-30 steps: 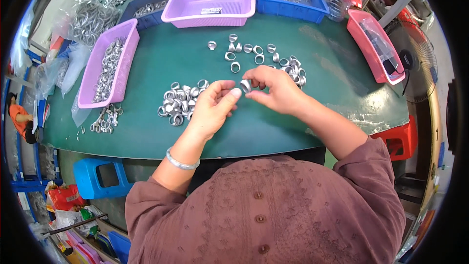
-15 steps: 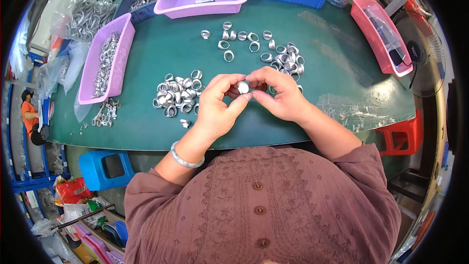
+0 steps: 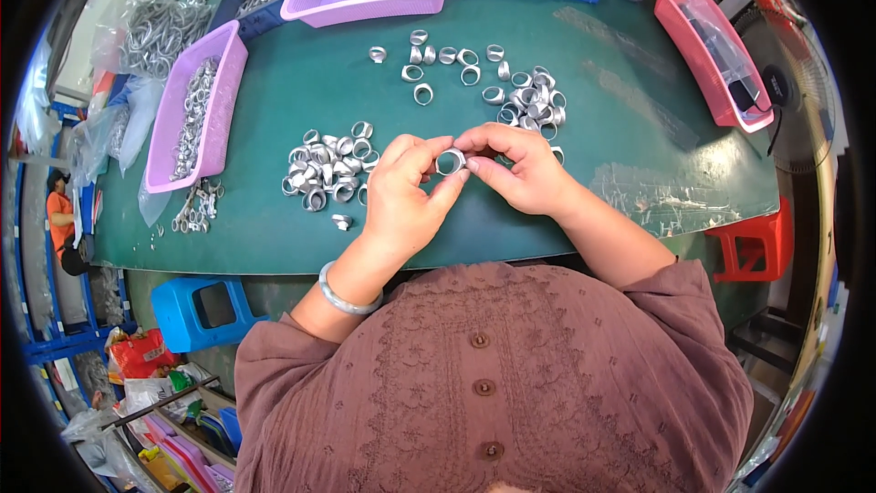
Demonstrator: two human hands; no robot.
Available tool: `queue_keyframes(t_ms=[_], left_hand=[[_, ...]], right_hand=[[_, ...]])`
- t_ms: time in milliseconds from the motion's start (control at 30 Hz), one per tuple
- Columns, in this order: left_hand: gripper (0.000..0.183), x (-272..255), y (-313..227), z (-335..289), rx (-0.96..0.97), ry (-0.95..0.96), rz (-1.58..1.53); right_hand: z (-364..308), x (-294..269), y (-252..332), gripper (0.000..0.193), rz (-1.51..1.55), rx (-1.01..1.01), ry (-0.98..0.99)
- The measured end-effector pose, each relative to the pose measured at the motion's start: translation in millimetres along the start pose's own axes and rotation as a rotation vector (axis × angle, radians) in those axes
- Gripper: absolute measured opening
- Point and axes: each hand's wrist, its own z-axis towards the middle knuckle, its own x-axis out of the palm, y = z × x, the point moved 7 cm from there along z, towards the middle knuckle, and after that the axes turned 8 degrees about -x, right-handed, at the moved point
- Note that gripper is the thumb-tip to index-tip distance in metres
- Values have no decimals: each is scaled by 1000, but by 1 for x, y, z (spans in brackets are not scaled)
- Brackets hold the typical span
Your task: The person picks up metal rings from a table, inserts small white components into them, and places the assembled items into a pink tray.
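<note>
Between the left hand (image 3: pixel 406 190) and the right hand (image 3: pixel 525 173), a silver ring (image 3: pixel 459 160), hole upward

Held in a narrow pinch by both hands above the green surface (image 3: pixel 301 242), the ring has its hole turned up toward the viewer, and the axis through the hole runs that way. Its outline is round; which way its broader face points, I cannot tell. Left of the left hand lies a pile of rings (image 3: pixel 330 167), with a lone ring (image 3: pixel 342 222) near that wrist. Just beyond the right hand lies a second pile (image 3: pixel 538 102); loose rings (image 3: pixel 447 56) are scattered farther past both hands.
</note>
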Motion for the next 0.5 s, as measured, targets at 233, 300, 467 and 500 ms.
queue_keyframes(t_ms=[233, 300, 467, 500], left_hand=[[30, -2, 4, -3, -40, 7, -5], [30, -3, 7, -5, -51, 7, -6], [24, 6, 42, -14, -409, 109, -384], [24, 4, 43, -14, -405, 106, -387]], right_hand=[[2, 4, 2, 18, -30, 17, 48], [2, 6, 0, 17, -37, 27, 61], [23, 2, -1, 13, -371, -20, 100], [31, 2, -6, 13, -482, -15, 115]])
